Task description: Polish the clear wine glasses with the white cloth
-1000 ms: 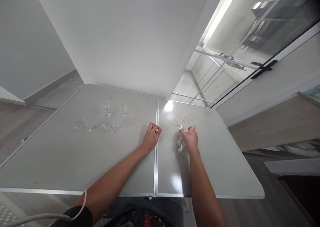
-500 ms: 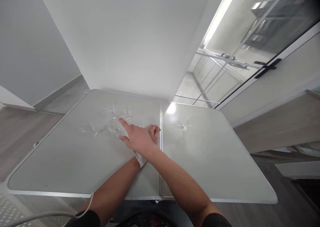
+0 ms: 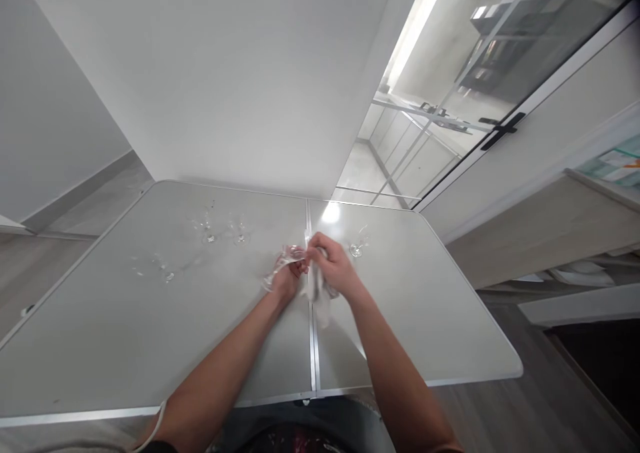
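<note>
My left hand (image 3: 286, 281) is closed around a clear stemmed glass (image 3: 270, 281), which lies tilted over the table near the middle seam. The glass's foot points to the left, and its other end is by my right fingers. My right hand (image 3: 333, 264) pinches a white cloth (image 3: 320, 296) against that end of the glass. The cloth hangs down below the fingers, blurred by motion. Just right of my right hand, another stemmed glass (image 3: 356, 248) stands on the table.
Three more clear glasses stand on the left half of the table (image 3: 240, 353): one glass (image 3: 209, 235) at the back, another (image 3: 242, 235) beside it, and a third (image 3: 167, 274) farther left. A white wall (image 3: 225, 106) rises behind the table, with a glass door (image 3: 425, 113) at right.
My right hand, which reached leftward across my left wrist to the glasses, is back on the right with the cloth. One glass has come off the table into my left hand. The view has shifted.
</note>
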`<state>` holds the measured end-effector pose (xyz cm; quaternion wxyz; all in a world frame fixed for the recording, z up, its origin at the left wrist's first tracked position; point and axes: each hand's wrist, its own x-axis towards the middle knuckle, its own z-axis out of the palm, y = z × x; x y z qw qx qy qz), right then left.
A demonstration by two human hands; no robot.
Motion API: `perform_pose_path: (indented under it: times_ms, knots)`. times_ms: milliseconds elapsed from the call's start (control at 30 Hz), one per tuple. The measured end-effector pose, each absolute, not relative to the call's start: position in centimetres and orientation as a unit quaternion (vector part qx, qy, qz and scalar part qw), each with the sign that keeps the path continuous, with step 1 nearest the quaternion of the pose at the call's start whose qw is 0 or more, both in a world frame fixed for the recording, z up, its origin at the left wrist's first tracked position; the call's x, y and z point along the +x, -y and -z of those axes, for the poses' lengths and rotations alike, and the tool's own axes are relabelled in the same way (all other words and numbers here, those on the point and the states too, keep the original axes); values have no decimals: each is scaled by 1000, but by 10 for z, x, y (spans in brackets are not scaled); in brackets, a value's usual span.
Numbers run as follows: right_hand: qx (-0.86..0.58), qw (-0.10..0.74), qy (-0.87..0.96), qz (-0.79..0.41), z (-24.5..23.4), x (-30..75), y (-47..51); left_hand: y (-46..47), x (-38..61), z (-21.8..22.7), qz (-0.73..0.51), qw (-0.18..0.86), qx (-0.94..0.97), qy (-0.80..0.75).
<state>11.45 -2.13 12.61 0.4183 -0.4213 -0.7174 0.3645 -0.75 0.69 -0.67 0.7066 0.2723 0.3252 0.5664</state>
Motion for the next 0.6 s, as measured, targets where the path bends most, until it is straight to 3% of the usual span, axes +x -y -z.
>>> perform_pose_path:
  times_ms: [133, 200, 267, 467, 600]
  knots:
    - [-447, 343, 718, -408, -128, 181, 38, 4, -8, -5, -332, 869, 330, -157]
    - [-455, 276, 730, -429, -123, 196, 44, 12, -5, -10, -249, 883, 384, -110]
    - [-471, 258, 725, -431, -115, 201, 49, 19, -3, -13, -241, 864, 426, -121]
    - [-510, 523, 503, -461, -81, 193, 68, 24, 6, -8, -393, 776, 424, -252]
    - [-473, 575, 427, -513, -60, 176, 79, 26, 14, -2, -392, 741, 458, -295]
